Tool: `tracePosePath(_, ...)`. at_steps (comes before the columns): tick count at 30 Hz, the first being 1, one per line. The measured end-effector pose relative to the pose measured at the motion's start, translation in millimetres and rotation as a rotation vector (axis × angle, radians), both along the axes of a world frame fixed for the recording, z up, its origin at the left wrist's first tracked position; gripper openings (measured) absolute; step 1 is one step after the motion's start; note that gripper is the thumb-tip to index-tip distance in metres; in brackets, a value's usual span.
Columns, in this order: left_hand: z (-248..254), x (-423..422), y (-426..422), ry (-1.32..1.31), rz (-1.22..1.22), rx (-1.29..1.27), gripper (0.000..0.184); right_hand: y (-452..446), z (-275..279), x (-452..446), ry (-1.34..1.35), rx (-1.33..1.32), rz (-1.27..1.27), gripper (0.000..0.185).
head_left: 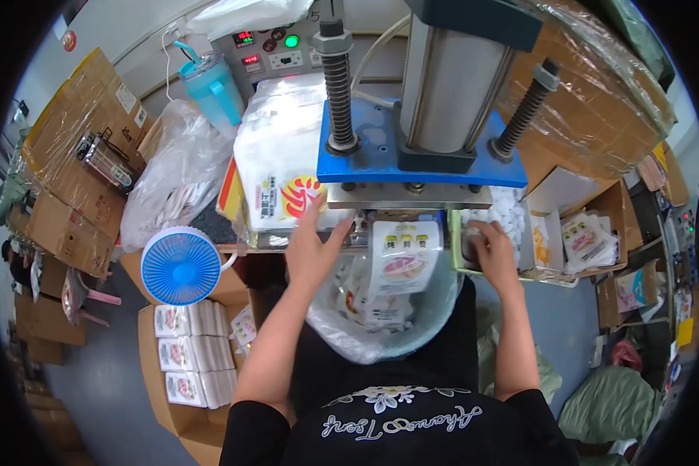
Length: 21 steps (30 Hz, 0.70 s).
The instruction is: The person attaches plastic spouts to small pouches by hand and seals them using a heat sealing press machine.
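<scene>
My left hand [316, 247], thumb and fingers apart, is at the front edge of a stack of white printed pouches [268, 155], with fingertips against the top one. A single printed pouch [405, 256] hangs under the metal plate of a blue press [419, 167], between my hands. My right hand [492, 252] is at a light green tray [455, 247], fingers curled down into it; what they hold, if anything, is hidden. Small white plastic pieces [506, 211] are heaped behind that hand. Below the hanging pouch, a lined bin [435, 314] contains more pouches.
At left, a blue fan [182, 266] stands above an open carton [163, 396] with packed pouches. A turquoise cup [212, 89] is by the control panel [276, 54]. To the right is a box of printed packets [625, 213]. Spring-loaded posts [339, 101] rise from the press.
</scene>
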State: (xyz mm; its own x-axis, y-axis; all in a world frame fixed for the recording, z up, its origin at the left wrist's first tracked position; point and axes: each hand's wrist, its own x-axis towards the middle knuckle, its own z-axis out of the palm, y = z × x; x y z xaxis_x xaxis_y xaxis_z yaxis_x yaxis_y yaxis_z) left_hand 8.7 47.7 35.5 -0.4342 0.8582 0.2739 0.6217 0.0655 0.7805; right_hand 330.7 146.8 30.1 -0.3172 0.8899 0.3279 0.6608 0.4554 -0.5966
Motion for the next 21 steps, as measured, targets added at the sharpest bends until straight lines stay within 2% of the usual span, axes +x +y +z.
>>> tracePosePath(1,1.4,-11.1,-5.2,0.376,0.086,0.078,0.067,-0.4,0.3,1.1,0.035,-0.003,-0.001,0.022)
tracePosePath(3,-35.8,-30.5,-30.8,0.542,-0.04,-0.058,0.085,0.4,0.7,5.3,0.07,-0.001,-0.002,0.023)
tracePosePath(4,-37.6,-29.4,-42.4,0.546,-0.047,-0.102,0.081,-0.7,0.4,4.5,0.09,0.008,-0.018,0.025)
tracePosePath(5,-38.6,-33.7,-47.8,0.499,-0.021,-0.027,0.067,-3.1,0.6,2.0,0.101,-0.003,-0.029,0.025)
tracePosePath(7,-26.8,-43.1,-53.8,0.426,0.041,0.041,0.047,-3.3,6.7,-0.2,0.299,-0.154,-0.067,0.02)
tracePosePath(8,-18.2,-37.9,-56.4,0.417,0.037,0.044,0.047,-5.5,12.9,-3.8,0.325,-0.181,-0.072,0.019)
tracePosePath(10,8.3,-19.3,-58.7,0.068,0.058,0.205,0.012,-12.5,18.6,-16.5,0.377,-0.181,-0.049,0.02)
tracePosePath(11,-0.8,-14.0,-59.7,-0.151,-0.021,0.257,0.009,-17.3,23.3,-22.9,0.435,-0.185,-0.021,0.021)
tracePosePath(13,11.1,14.1,-65.7,-0.381,-0.11,0.127,0.009,-31.5,34.0,-44.1,0.525,-0.203,0.063,0.025)
tracePosePath(17,-22.3,46.2,-68.9,-0.568,-0.151,-0.084,0.009,-58.9,47.0,-78.1,0.449,-0.228,0.243,0.025)
tracePosePath(19,-32.8,53.8,-72.6,-0.592,-0.182,-0.083,0.01,-67.3,47.3,-85.6,0.464,-0.274,0.289,0.021)
tracePosePath(21,-38.6,50.6,-78.1,-0.614,-0.213,-0.073,0.012,-66.8,40.4,-84.9,0.272,-0.317,0.36,0.018)
